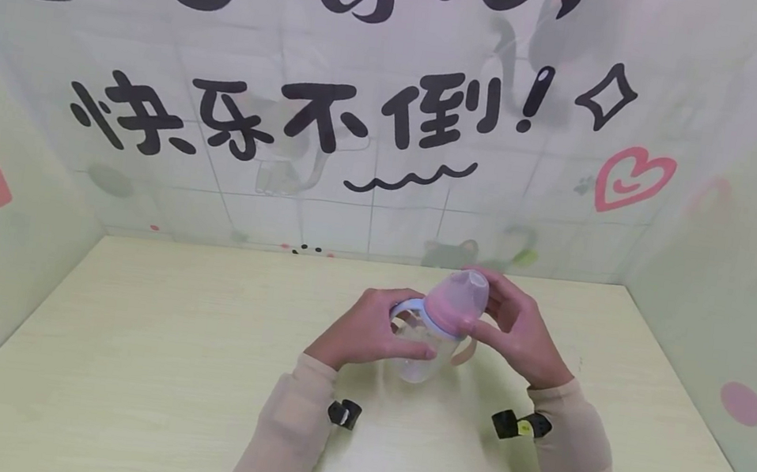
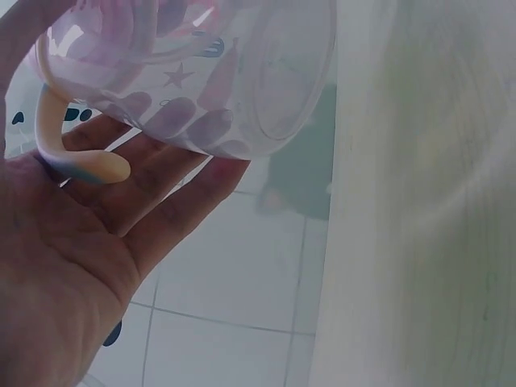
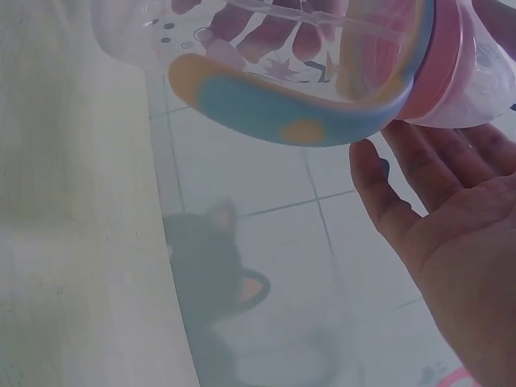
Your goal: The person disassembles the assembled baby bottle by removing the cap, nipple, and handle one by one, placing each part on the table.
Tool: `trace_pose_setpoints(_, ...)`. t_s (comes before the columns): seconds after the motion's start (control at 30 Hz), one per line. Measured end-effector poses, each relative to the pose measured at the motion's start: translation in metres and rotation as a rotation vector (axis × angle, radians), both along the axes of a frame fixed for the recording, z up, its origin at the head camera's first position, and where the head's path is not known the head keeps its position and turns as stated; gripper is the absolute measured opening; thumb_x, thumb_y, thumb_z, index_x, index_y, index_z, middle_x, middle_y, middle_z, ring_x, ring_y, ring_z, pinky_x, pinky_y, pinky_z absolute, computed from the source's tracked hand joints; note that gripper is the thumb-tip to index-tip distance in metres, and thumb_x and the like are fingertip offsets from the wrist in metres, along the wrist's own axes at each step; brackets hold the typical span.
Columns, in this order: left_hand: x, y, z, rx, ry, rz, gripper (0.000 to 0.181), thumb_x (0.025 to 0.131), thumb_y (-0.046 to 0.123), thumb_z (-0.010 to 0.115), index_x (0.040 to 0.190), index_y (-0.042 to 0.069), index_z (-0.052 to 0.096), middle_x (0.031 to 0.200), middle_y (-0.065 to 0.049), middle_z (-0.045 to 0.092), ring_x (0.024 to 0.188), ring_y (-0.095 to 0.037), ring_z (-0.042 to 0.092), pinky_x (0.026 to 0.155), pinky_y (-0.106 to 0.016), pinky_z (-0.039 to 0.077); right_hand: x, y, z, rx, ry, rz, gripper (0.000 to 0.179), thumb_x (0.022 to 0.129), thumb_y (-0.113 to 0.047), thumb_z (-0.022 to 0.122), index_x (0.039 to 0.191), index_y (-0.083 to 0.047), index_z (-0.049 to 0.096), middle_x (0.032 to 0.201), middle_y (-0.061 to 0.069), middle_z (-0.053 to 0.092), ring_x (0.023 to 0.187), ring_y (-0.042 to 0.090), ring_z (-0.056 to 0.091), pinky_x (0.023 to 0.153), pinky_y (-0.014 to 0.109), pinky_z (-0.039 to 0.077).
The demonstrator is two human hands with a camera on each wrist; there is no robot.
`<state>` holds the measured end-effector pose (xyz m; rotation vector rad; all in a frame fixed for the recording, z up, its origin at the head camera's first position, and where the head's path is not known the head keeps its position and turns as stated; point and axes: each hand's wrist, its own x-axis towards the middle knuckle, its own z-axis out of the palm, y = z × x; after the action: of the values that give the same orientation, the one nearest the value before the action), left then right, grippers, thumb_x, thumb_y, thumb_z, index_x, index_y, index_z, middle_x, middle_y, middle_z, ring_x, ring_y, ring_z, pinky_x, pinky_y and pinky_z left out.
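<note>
A clear baby bottle (image 1: 415, 362) with a pink collar and a translucent dome cap (image 1: 465, 289) is held tilted over the table, its cap leaning up to the right. My left hand (image 1: 362, 331) grips the bottle's body, thumb across the near side and fingers behind it. The right hand (image 1: 525, 333) holds the collar and cap between thumb and fingers. Two curved handles stick out at the sides; one multicoloured handle (image 3: 274, 113) shows in the right wrist view, the other handle (image 2: 56, 145) by my left palm. Sea-themed prints, including a star (image 2: 178, 76), mark the body.
A pale wood-grain table (image 1: 155, 350) lies beneath both hands. Behind it rises a white back wall (image 1: 323, 221) with large black lettering, and side panels (image 1: 734, 315) with printed shapes stand left and right. Small black devices (image 1: 344, 413) are strapped at both wrists.
</note>
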<state>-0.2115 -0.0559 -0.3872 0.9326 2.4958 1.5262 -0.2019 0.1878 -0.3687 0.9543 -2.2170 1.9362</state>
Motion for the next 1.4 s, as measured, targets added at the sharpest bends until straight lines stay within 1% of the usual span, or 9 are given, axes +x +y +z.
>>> trace_pose_setpoints(0.2, 0.000, -0.001, -0.001, 0.009, -0.008, 0.001, 0.055, 0.071, 0.033, 0.089, 0.119, 0.014, 0.069, 0.100, 0.008, 0.071, 0.094, -0.026, 0.067, 0.080, -0.039, 0.056, 0.000, -0.001, 0.001, -0.007, 0.016, -0.038, 0.057, 0.085, 0.007, 0.071, 0.138, 0.000, 0.051, 0.124, 0.011, 0.062, 0.113, 0.023, 0.060, 0.100, 0.030, 0.047)
trace_pose_setpoints(0.37, 0.000, -0.001, -0.001, 0.011, -0.020, 0.004, 0.055, 0.071, 0.033, 0.089, 0.119, 0.016, 0.069, 0.100, 0.010, 0.070, 0.095, -0.025, 0.067, 0.080, -0.037, 0.056, 0.002, -0.001, 0.002, -0.026, 0.031, -0.069, 0.060, 0.084, 0.009, 0.072, 0.139, 0.002, 0.049, 0.124, 0.007, 0.063, 0.112, 0.021, 0.061, 0.100, 0.028, 0.047)
trace_pose_setpoints(0.47, 0.000, -0.001, -0.002, 0.008, -0.020, 0.007, 0.055, 0.071, 0.034, 0.089, 0.119, 0.016, 0.069, 0.101, 0.010, 0.070, 0.095, -0.024, 0.067, 0.080, -0.035, 0.056, 0.003, 0.001, 0.004, -0.063, 0.049, -0.092, 0.060, 0.084, 0.010, 0.070, 0.139, 0.003, 0.049, 0.125, 0.005, 0.064, 0.111, 0.020, 0.061, 0.100, 0.028, 0.047)
trace_pose_setpoints(0.6, -0.001, -0.002, -0.004, 0.008, -0.015, 0.014, 0.054, 0.071, 0.033, 0.089, 0.118, 0.017, 0.069, 0.101, 0.011, 0.070, 0.095, -0.020, 0.067, 0.080, -0.032, 0.055, 0.004, 0.003, 0.007, -0.125, 0.076, -0.115, 0.056, 0.084, 0.012, 0.068, 0.137, 0.004, 0.051, 0.124, 0.007, 0.064, 0.109, 0.019, 0.061, 0.100, 0.028, 0.047)
trace_pose_setpoints(0.73, -0.003, -0.004, -0.007, 0.012, -0.014, 0.025, 0.054, 0.070, 0.033, 0.090, 0.118, 0.018, 0.069, 0.101, 0.012, 0.070, 0.095, -0.017, 0.066, 0.081, -0.032, 0.055, 0.007, 0.005, 0.011, -0.149, 0.104, -0.136, 0.055, 0.083, 0.013, 0.068, 0.135, 0.004, 0.053, 0.122, 0.008, 0.064, 0.108, 0.019, 0.061, 0.101, 0.028, 0.046)
trace_pose_setpoints(0.87, -0.004, -0.005, -0.008, 0.013, -0.014, 0.048, 0.055, 0.070, 0.033, 0.090, 0.119, 0.018, 0.069, 0.102, 0.011, 0.070, 0.095, -0.018, 0.065, 0.082, -0.033, 0.054, 0.011, 0.008, 0.016, -0.122, 0.119, -0.163, 0.055, 0.082, 0.012, 0.070, 0.133, 0.004, 0.054, 0.120, 0.008, 0.064, 0.107, 0.018, 0.061, 0.099, 0.026, 0.045)
trace_pose_setpoints(1.13, -0.006, -0.006, -0.009, 0.001, -0.007, 0.078, 0.060, 0.070, 0.035, 0.090, 0.122, 0.015, 0.068, 0.103, 0.010, 0.070, 0.098, -0.025, 0.066, 0.083, -0.036, 0.054, 0.015, 0.015, 0.023, -0.009, 0.130, -0.177, 0.056, 0.077, 0.014, 0.073, 0.129, 0.005, 0.054, 0.113, 0.005, 0.066, 0.102, 0.017, 0.060, 0.094, 0.024, 0.046)
trace_pose_setpoints(1.3, -0.008, -0.007, -0.009, -0.016, 0.032, 0.105, 0.058, 0.071, 0.036, 0.089, 0.121, 0.015, 0.068, 0.102, 0.009, 0.070, 0.092, -0.016, 0.064, 0.080, -0.034, 0.054, 0.016, 0.017, 0.024, 0.000, 0.126, -0.157, 0.056, 0.076, 0.015, 0.074, 0.128, 0.005, 0.054, 0.113, 0.004, 0.066, 0.100, 0.016, 0.060, 0.093, 0.023, 0.047)
trace_pose_setpoints(1.4, -0.009, -0.008, -0.010, -0.020, 0.050, 0.130, 0.058, 0.071, 0.036, 0.089, 0.121, 0.014, 0.068, 0.102, 0.007, 0.071, 0.091, -0.015, 0.064, 0.079, -0.032, 0.054, 0.017, 0.018, 0.025, 0.035, 0.110, -0.127, 0.056, 0.075, 0.015, 0.075, 0.126, 0.005, 0.054, 0.114, 0.006, 0.065, 0.098, 0.018, 0.061, 0.091, 0.023, 0.048)
